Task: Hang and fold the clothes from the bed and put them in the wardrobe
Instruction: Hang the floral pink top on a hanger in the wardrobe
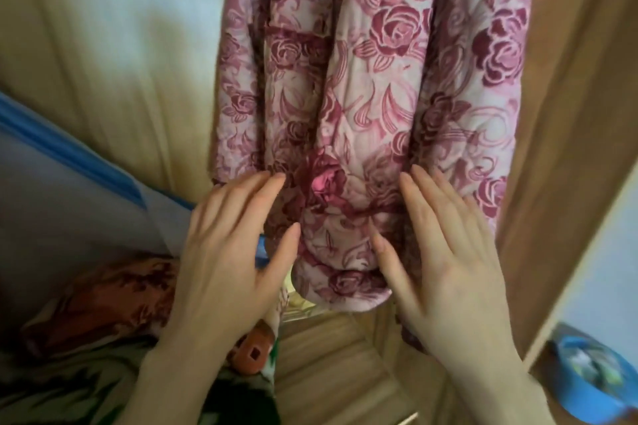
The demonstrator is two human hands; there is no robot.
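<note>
Two hands: both of yours were up in front of the hanging garment, fingers straight.
Far left: a blue-edged grey panel [69,190] leaned across the pale wooden wardrobe wall [114,45].
Lower left: a reddish-brown flowered cloth [114,290] lay over a green patterned fabric [69,386]; what either piece was, you could not tell from this view.
Left hand [224,252]: you held it flat and relaxed, gripping nothing, its fingertips at the left lower part of the garment and the thumb spread toward the middle fold.
Below the left hand: a small orange-brown object [250,354] with a square hole showed just beside your wrist.
Pink rose-print quilted garment [366,97]: it hung upright inside the wardrobe, between the pale wall and the brown panel, its top out of view, its lower hem between your two hands.
Right hand [448,252]: you held it flat too, released, fingers laid against the right lower part of the garment.
Right: a brown wooden wardrobe panel [569,114] stood just beside the garment.
Far lower right: a blue round container [587,376], blurred.
</note>
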